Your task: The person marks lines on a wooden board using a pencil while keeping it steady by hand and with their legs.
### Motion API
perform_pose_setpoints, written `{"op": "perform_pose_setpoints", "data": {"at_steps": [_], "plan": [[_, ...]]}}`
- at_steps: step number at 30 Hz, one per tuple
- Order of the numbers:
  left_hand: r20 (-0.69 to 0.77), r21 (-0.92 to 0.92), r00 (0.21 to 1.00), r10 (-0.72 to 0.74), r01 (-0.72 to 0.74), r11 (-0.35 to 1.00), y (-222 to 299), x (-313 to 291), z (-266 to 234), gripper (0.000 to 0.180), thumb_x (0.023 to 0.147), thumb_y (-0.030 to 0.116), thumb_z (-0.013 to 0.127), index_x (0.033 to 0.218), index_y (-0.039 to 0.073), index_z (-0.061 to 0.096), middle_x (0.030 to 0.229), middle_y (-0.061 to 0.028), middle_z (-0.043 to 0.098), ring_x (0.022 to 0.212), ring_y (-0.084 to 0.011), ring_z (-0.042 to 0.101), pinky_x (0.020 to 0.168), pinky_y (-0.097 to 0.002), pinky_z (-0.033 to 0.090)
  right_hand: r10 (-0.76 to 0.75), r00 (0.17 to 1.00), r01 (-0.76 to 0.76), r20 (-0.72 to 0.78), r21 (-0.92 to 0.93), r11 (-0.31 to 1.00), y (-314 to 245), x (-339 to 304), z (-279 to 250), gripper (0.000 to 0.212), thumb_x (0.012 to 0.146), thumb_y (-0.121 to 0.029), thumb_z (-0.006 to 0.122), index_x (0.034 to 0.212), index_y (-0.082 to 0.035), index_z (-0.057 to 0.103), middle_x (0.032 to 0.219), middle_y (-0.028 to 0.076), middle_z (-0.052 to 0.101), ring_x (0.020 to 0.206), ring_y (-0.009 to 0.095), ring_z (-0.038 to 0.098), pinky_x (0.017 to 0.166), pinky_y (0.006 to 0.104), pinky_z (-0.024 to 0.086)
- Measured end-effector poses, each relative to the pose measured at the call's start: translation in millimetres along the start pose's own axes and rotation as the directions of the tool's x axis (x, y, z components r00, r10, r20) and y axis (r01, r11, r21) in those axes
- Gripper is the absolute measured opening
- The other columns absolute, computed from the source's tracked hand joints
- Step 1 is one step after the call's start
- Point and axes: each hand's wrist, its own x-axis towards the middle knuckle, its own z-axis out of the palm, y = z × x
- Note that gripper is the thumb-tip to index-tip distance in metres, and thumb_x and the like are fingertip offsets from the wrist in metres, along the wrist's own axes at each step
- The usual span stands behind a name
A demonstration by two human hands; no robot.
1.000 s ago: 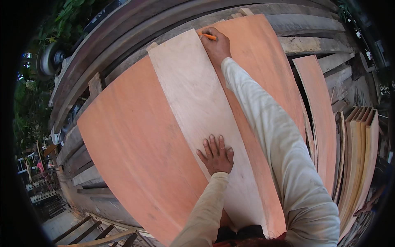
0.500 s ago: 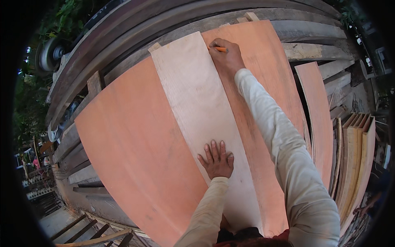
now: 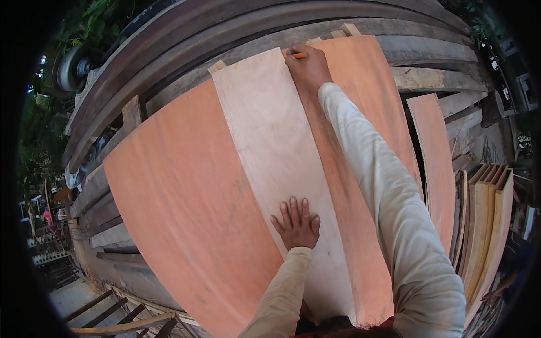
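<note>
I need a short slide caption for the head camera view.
Left hand flat on a pale plywood strip; right hand holds an orange pencil at its far end.

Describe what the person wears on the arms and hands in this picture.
Both arms are covered by long, loose sleeves of pale cream cloth, creased along their length. The left sleeve ends in a plain cuff at the wrist; the right sleeve does too. The left hand and right hand are bare: no gloves, rings or watch show.

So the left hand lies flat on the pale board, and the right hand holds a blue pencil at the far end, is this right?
Not quite: the pencil is orange, not blue, as the head view shows. The left hand does lie flat on the pale board, and the right hand holds the pencil at the far end.
</note>
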Motion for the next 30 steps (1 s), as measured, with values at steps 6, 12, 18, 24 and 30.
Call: {"op": "perform_pose_setpoints", "data": {"at_steps": [6, 12, 18, 24, 30], "plan": [[0.039, -0.016, 0.999, 0.011, -0.011, 1.0, 11, 2, 2, 0.064, 0.1, 0.049, 0.047, 0.157, 0.024, 0.033, 0.167, -0.0111, 0.022, 0.154, -0.0364, 0.015, 0.12, -0.0687, 0.004, -0.015, 0.994, 0.044, 0.109, -0.266, 0.963, -5, 28, -16, 0.027, 0.073, -0.024, 0.071, 0.091, -0.003, 0.071, 0.09, 0.02, 0.072, 0.084, 0.039, 0.069, 0.079, 0.0433, 0.055], [0.07, 0.009, 0.997, -0.014, 0.013, 1.0, 0, 5, -3, 0.067, 0.1, 0.049, 0.047, 0.16, 0.024, 0.029, 0.168, -0.0108, 0.017, 0.156, -0.0358, 0.011, 0.122, -0.0664, 0.001, 0.228, 0.935, -0.176, 0.272, -0.202, 0.964, -28, -107, -60, 0.015, 0.079, -0.019, 0.069, 0.086, -0.005, 0.07, 0.087, 0.02, 0.071, 0.084, 0.039, 0.068, 0.079, 0.0451, 0.054], [-0.069, 0.009, 0.997, 0.021, -0.021, 1.0, 4, 3, 8, 0.067, 0.099, 0.049, 0.047, 0.159, 0.023, 0.03, 0.168, -0.0103, 0.018, 0.155, -0.0361, 0.012, 0.121, -0.0659, 0.002, 0.229, 0.928, -0.168, 0.294, -0.219, 0.961, -55, -378, -158, 0.018, 0.083, -0.004, 0.068, 0.1, -0.002, 0.063, 0.095, 0.015, 0.066, 0.083, 0.034, 0.067, 0.072, 0.0411, 0.055], [-0.054, -0.001, 0.999, 0.005, -0.005, 1.0, 9, 4, 9, 0.066, 0.098, 0.046, 0.049, 0.157, 0.022, 0.034, 0.168, -0.0088, 0.02, 0.155, -0.0354, 0.013, 0.121, -0.0656, 0.004, 0.384, 0.882, -0.296, 0.274, -0.313, 0.902, -73, -501, -199, 0.017, 0.084, -0.002, 0.069, 0.101, -0.002, 0.065, 0.099, 0.015, 0.069, 0.087, 0.033, 0.069, 0.076, 0.0401, 0.057], [-0.08, -0.017, 0.997, -0.003, 0.002, 1.0, 4, 5, 8, 0.066, 0.097, 0.045, 0.051, 0.157, 0.022, 0.035, 0.168, -0.0093, 0.022, 0.155, -0.0355, 0.015, 0.121, -0.066, 0.003, 0.091, 0.97, -0.055, 0.226, -0.162, 0.985, -34, -311, -126, 0.019, 0.085, -0.006, 0.068, 0.103, -0.002, 0.066, 0.102, 0.014, 0.068, 0.088, 0.035, 0.068, 0.077, 0.0403, 0.056]]}}
